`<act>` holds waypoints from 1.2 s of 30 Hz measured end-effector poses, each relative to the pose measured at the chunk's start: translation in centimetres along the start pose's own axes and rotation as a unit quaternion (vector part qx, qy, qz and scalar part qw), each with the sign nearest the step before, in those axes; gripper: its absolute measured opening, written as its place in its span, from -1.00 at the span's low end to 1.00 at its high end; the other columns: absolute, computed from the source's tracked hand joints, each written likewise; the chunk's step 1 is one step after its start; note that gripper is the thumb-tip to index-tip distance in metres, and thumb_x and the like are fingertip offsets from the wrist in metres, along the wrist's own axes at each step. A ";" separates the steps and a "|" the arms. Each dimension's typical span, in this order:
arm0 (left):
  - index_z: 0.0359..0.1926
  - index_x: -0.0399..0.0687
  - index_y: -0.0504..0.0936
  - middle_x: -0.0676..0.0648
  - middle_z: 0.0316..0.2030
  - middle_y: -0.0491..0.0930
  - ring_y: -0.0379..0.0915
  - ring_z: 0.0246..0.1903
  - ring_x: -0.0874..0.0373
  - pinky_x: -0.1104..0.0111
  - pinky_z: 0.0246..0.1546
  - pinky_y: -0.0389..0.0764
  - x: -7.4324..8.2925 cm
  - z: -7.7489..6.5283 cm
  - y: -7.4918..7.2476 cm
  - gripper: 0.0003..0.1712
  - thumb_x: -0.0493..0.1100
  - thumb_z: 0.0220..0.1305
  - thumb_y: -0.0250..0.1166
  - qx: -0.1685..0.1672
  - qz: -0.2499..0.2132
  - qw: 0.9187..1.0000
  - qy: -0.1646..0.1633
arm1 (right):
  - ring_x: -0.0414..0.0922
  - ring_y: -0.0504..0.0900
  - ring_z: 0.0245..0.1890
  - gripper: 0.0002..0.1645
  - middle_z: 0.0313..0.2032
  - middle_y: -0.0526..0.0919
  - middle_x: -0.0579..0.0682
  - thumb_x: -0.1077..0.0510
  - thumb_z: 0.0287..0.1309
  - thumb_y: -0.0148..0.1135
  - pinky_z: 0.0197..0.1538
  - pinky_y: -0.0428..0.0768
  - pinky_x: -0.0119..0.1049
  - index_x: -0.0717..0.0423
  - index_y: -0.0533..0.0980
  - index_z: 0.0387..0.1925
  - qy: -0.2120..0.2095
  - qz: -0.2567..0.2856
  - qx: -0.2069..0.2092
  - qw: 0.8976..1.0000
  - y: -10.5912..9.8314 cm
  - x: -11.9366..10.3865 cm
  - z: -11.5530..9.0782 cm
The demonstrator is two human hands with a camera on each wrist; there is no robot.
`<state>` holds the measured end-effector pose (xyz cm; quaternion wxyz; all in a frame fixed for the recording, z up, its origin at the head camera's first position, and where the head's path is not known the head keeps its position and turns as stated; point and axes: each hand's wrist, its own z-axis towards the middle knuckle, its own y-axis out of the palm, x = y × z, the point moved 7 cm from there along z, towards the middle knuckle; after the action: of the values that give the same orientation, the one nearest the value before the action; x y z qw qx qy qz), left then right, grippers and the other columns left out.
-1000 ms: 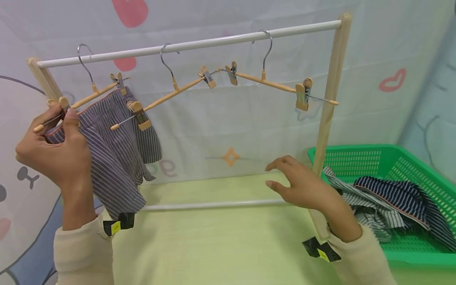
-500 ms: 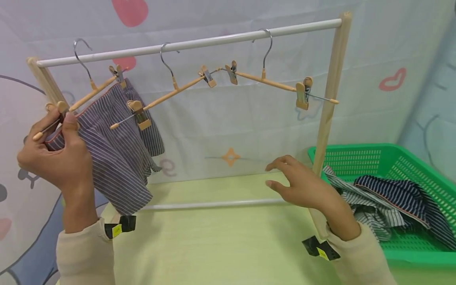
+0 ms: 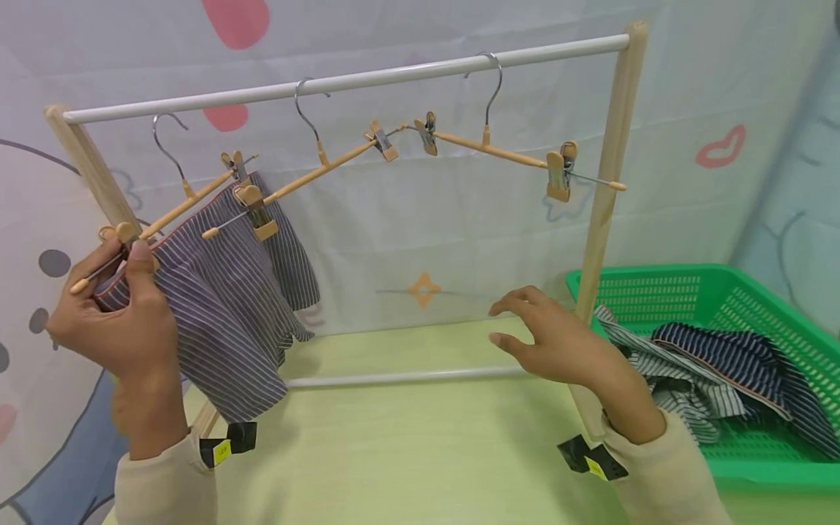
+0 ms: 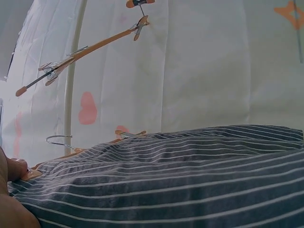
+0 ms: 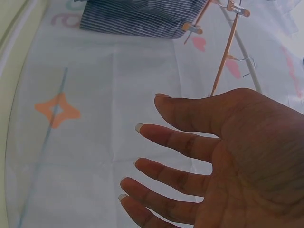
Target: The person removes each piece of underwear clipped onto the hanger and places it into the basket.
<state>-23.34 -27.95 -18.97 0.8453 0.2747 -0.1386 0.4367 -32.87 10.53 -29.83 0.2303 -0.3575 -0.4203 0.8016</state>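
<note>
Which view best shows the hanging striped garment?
Head view: the striped garment shows nearly whole, partly behind the left hand. Left wrist view: close but cropped. Right wrist view: only a piece, at the top.

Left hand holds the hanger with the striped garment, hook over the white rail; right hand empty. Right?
No: the head view shows the hook off the white rail, not over it. Left hand holding hanger with striped garment, right hand empty: correct.

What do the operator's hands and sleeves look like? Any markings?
Left hand and right hand: bare, no gloves. Left sleeve and right sleeve: plain cream. Black tabs show at both sleeve ends, each side with a yellow label; print too small to read.
</note>
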 end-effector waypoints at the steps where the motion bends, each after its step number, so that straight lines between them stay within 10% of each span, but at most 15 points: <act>1: -0.17 -0.25 0.67 -0.18 -0.16 0.67 0.56 -0.12 0.14 0.42 -0.11 0.59 -0.2 -0.2 0.0 -0.80 -0.32 0.14 0.32 0.001 -0.007 1.000 -0.005 | 0.14 0.44 0.03 -0.63 0.11 0.40 0.25 0.10 0.23 0.18 0.01 0.49 0.13 0.17 0.47 0.03 0.002 0.000 0.000 1.000 0.0 0.0 0.0; 10: -0.23 -0.15 0.72 -0.16 -0.20 0.70 0.61 -0.25 0.05 0.48 -0.23 0.63 -3.3 -1.9 -0.2 -0.80 -0.33 0.05 0.38 -0.010 -0.058 0.996 -0.060 | 0.13 0.45 0.04 -0.63 0.11 0.41 0.23 0.08 0.23 0.18 0.01 0.49 0.13 0.16 0.47 0.03 0.006 -0.008 0.000 1.000 -0.2 0.0 -0.1; 25: -0.20 -0.17 0.72 -0.17 -0.22 0.70 0.61 -0.22 0.01 0.47 -0.24 0.64 -3.9 -3.3 1.1 -0.80 -0.28 0.10 0.36 -0.057 -0.065 0.996 0.003 | 0.14 0.42 0.07 -0.63 0.13 0.37 0.25 0.10 0.26 0.14 0.02 0.49 0.13 0.17 0.44 0.06 0.006 0.005 -0.011 1.000 0.2 -0.1 -0.1; 36: -0.19 -0.23 0.71 -0.16 -0.20 0.70 0.59 -0.18 0.07 0.53 -0.25 0.61 -4.5 -3.8 1.4 -0.78 -0.32 0.08 0.37 -0.084 -0.049 0.992 -0.077 | 0.12 0.43 0.05 -0.60 0.13 0.35 0.24 0.10 0.27 0.14 0.01 0.49 0.12 0.17 0.41 0.09 0.007 0.015 -0.018 1.000 0.4 0.0 0.0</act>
<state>-27.14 -28.04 -23.66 0.8727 0.2422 -0.2257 0.3588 -32.94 10.32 -30.19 0.2141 -0.3736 -0.4278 0.7947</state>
